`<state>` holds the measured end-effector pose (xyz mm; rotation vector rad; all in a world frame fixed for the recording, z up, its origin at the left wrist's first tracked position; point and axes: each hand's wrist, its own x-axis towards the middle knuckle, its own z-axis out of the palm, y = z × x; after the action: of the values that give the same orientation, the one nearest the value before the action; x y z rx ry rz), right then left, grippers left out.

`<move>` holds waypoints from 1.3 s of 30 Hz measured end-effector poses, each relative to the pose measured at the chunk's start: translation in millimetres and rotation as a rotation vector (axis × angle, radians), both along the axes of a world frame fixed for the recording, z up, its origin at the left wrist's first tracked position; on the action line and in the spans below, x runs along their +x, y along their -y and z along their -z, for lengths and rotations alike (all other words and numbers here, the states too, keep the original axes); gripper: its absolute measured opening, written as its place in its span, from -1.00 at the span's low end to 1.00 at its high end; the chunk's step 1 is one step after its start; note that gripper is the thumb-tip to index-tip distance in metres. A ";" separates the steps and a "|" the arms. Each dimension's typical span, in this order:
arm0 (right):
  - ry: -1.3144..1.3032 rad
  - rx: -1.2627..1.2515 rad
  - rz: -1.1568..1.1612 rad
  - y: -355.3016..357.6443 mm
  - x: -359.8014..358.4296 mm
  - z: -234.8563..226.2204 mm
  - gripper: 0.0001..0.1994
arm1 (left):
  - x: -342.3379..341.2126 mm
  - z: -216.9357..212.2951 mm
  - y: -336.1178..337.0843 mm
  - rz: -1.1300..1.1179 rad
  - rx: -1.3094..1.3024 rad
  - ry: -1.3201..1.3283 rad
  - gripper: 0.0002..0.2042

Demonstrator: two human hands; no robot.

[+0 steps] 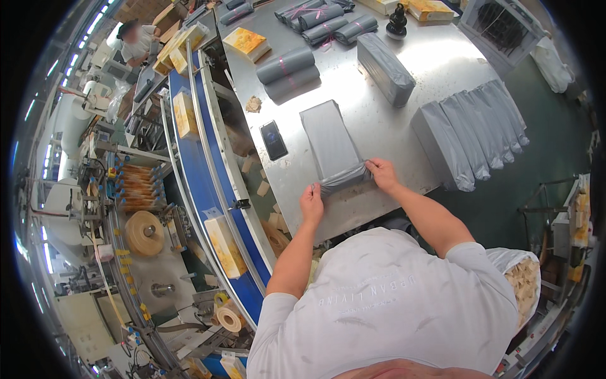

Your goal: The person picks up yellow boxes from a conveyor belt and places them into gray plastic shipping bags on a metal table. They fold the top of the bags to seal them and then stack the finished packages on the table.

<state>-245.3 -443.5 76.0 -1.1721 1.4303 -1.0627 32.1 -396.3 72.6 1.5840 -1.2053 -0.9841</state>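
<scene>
Table (391, 142): bare metal top, carries everything below. Row of boxy grey packages (435, 139) at right, apart from hands. Grey bagged block (329, 136) flat toward near side of table; long axis runs far to near, far end leaning left, bulk lying beyond both hands. Loose bag end (344, 179) at near side, crumpled, spanning between hands. Left hand (312, 203) pinching its left corner; right hand (383, 175) pinching right corner, slightly farther out. Neither clearly nearer block. Exact fingertip grip too small to tell. Phone (273, 140) left of block.

grey bag (330, 140): inside hidden | co-worker's face (130, 31): blurred | topmost yellow pack (385, 6): cropped
</scene>
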 end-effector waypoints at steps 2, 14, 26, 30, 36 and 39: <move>-0.135 0.100 0.065 5.7 0.5 10.0 -0.74 | -14.9 12.4 13.8 -0.091 0.037 -0.094 -0.60; -0.396 -0.046 -0.196 -17.9 30.3 -27.2 -0.57 | -36.2 -9.1 -18.5 0.081 -0.169 0.270 -0.54; -0.028 0.127 0.214 -0.2 -69.4 -61.5 -0.15 | -62.9 -38.9 4.8 0.747 0.059 0.002 -0.23; -0.808 -0.101 0.162 -86.8 -127.0 -144.9 -0.19 | -39.9 -31.5 -0.2 0.745 0.018 0.466 -0.15; -1.045 -0.346 0.019 -118.8 -92.9 -138.4 -0.30 | -3.8 -12.9 12.0 0.573 0.117 0.972 -0.19; -0.788 0.152 -0.230 -81.3 -59.2 -92.8 -0.16 | -0.1 -6.6 17.6 0.471 0.040 1.035 -0.23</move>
<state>-304.5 -362.2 168.7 -1.6892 1.8567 -0.3114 32.0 -413.9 79.2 1.9443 -2.3426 -0.3984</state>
